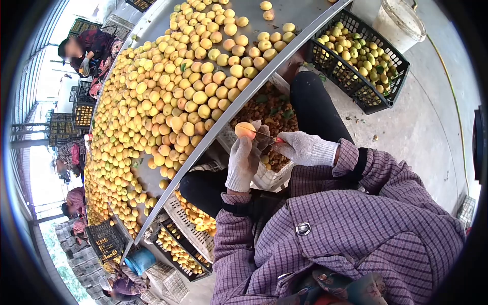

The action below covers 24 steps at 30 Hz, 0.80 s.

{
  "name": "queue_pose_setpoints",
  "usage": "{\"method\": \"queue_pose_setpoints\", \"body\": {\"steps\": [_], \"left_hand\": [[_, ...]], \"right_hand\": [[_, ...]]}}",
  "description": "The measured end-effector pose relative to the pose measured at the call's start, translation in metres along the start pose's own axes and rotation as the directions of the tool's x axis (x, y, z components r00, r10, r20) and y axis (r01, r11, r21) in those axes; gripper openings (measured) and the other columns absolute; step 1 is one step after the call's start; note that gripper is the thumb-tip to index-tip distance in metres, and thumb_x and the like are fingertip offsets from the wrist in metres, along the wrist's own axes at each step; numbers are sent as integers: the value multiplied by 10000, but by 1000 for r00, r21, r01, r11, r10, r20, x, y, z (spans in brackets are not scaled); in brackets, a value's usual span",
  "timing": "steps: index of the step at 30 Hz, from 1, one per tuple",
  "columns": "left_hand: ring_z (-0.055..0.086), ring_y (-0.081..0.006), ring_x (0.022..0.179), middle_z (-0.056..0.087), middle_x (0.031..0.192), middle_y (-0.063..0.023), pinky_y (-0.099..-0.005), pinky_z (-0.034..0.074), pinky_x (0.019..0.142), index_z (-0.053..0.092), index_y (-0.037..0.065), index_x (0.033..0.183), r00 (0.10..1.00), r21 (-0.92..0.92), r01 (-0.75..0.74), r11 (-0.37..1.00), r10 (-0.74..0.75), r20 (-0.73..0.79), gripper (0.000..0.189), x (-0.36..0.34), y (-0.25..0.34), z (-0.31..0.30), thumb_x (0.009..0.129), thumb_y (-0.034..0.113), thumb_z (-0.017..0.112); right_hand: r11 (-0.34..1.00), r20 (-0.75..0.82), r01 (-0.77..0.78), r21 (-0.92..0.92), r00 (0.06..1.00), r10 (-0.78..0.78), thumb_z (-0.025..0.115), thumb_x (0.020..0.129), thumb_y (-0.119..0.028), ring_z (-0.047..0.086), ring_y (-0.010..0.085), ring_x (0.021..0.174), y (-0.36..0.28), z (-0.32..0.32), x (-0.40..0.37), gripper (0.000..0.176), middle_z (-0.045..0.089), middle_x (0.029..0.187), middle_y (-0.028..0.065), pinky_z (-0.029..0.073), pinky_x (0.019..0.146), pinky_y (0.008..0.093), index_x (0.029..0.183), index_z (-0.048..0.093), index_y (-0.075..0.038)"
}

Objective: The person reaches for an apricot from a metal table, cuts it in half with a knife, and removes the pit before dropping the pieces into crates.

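Observation:
My left hand (241, 161), in a whitish knit glove, grips a yellow-orange apricot (245, 130) in its fingertips. A knife with a thin dark blade (262, 133) and a red handle is in my gloved right hand (306, 148), its blade pointing left toward the apricot. Both hands are close together above a pale crate (269, 178) of brownish apricot pits or scraps (264, 114), between my knees. Just beyond the hands runs the metal rim (203, 146) of a table heaped with apricots (168, 91).
A black crate (394, 99) of greenish-yellow apricots stands on the floor at right, near a white bucket (399, 25). A white crate (189, 218) of apricot pieces sits by my left leg, beside a black crate (195, 274). Several people work along the table's far side.

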<state>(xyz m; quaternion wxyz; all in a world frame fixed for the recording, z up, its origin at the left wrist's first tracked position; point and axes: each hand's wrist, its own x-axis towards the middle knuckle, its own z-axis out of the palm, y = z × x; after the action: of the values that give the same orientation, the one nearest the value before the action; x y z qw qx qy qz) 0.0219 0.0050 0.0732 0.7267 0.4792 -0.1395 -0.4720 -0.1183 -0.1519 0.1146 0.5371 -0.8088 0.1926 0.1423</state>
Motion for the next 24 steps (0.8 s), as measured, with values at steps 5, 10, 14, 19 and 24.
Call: {"method": "queue_pose_setpoints", "body": {"steps": [5, 10, 14, 19, 24], "left_hand": [[623, -281, 1093, 631, 1208, -117, -394, 491, 964, 507, 43, 1348, 999, -284, -12, 959, 23, 33, 573, 7, 1, -20, 917, 369, 697], [645, -299, 1033, 635, 1185, -129, -375, 518, 886, 493, 31, 1347, 997, -248, -65, 966, 71, 16, 523, 5, 10, -10, 899, 202, 701], [628, -230, 1033, 642, 1133, -85, -381, 519, 909, 433, 31, 1447, 1000, -255, -21, 967, 24, 7, 644, 8, -1, -20, 966, 404, 643], [640, -233, 1066, 656, 1142, -117, -340, 534, 909, 444, 21, 1438, 999, -224, -19, 974, 29, 44, 703, 3, 7, -3, 908, 388, 726], [624, -251, 1106, 649, 1180, -130, -407, 483, 1013, 471, 24, 1409, 1000, -101, 0, 995, 3, 31, 690, 1, 7, 20, 888, 384, 744]], "right_hand": [[991, -56, 127, 47, 991, -125, 526, 1032, -323, 675, 337, 795, 3, 7, 6, 301, 652, 840, 182, 514, 696, 426, 1056, 573, -26], [991, -32, 121, 51, 992, -120, 536, 1027, -301, 673, 338, 799, -1, 0, 0, 279, 650, 831, 182, 513, 700, 426, 1067, 576, -28], [997, 19, 61, 51, 998, -62, 529, 1028, -338, 682, 352, 868, -2, -11, -16, 324, 675, 910, 195, 526, 750, 425, 1089, 592, -26], [984, -25, 22, 177, 1000, -18, 533, 1029, -338, 679, 328, 834, -3, -16, -25, 310, 668, 882, 180, 522, 741, 415, 1080, 594, -38], [985, -69, 117, 130, 992, -109, 519, 1031, -366, 675, 327, 867, 0, -6, -16, 346, 675, 917, 177, 520, 752, 413, 1094, 607, -37]]}}
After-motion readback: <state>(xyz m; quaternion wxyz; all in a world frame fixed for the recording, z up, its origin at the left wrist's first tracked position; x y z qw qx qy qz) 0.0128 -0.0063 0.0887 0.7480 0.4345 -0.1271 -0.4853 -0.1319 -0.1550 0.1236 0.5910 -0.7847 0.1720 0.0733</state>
